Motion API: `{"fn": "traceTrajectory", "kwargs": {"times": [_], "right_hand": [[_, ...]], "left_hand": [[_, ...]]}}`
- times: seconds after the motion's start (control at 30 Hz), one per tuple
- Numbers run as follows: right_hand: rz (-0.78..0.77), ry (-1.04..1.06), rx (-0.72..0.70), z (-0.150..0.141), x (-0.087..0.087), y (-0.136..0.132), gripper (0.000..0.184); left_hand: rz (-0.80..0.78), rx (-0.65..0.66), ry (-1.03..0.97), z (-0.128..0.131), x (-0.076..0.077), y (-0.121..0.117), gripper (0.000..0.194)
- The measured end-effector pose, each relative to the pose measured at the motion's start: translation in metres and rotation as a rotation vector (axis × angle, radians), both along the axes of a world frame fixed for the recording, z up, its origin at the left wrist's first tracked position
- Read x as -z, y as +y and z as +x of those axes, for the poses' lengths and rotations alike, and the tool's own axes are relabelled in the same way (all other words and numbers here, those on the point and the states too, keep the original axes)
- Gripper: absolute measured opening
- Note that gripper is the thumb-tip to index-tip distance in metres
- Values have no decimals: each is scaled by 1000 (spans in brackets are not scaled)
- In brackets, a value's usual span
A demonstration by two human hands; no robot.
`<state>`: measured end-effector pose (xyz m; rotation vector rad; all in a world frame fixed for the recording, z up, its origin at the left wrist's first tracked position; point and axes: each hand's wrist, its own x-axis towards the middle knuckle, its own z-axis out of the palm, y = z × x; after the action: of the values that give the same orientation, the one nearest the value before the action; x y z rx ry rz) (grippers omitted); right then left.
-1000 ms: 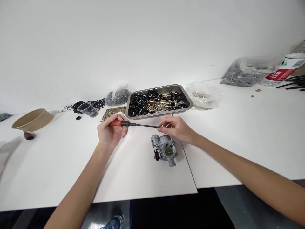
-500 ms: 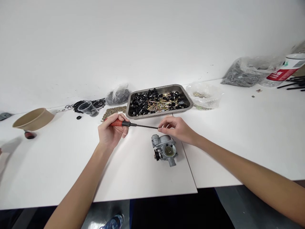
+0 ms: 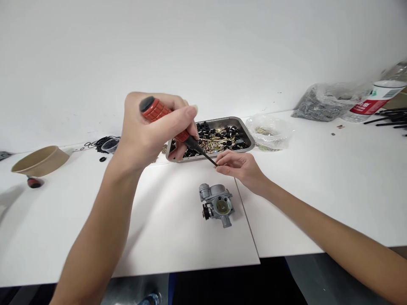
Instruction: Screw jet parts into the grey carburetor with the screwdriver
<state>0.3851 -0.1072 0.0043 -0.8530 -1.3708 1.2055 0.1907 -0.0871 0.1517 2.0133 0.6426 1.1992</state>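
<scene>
My left hand (image 3: 146, 131) is raised above the table and wrapped round the red handle of a screwdriver (image 3: 165, 116), whose dark shaft slants down to the right. My right hand (image 3: 243, 167) pinches at the tip of that shaft, fingers pressed together; whatever small piece sits between them is too small to make out. A grey metal carburetor (image 3: 218, 204) lies on the white table (image 3: 318, 178) just below and in front of both hands, untouched.
A steel tray (image 3: 246, 132) of black and brass small parts stands behind the hands. Clear bags of parts (image 3: 270, 129) lie to its right, with a bottle (image 3: 378, 99) farther right. A brown bowl (image 3: 40, 160), a plastic cup and black rings (image 3: 104, 144) sit at the left.
My left hand lifted the screwdriver from level near the table to high and tilted, handle up. My right hand stayed at the tip. The view shifted slightly.
</scene>
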Motion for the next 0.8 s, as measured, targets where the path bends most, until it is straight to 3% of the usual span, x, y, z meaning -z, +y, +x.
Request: {"fn": "traceTrajectory", "kwargs": {"times": [0.13, 0.3, 0.37, 0.5, 0.63, 0.8], "right_hand": [[-18, 58, -36, 1, -2, 0, 17], [-16, -16, -133, 3, -5, -1, 18], [-17, -25, -165, 2, -5, -2, 18], [-20, -55, -190, 1, -4, -4, 16], [12, -122, -234, 8, -6, 1, 18], [64, -329, -448, 25, -12, 9, 58]], "left_hand": [[44, -79, -8, 7, -6, -13, 31], [-306, -134, -165, -7, -4, -17, 25], [-348, -130, -179, -11, -3, -16, 27], [-299, -67, -108, -12, 2, -14, 31], [-246, -76, -7, -6, 5, -18, 19], [-61, 4, 142, -9, 0, -20, 18]]}}
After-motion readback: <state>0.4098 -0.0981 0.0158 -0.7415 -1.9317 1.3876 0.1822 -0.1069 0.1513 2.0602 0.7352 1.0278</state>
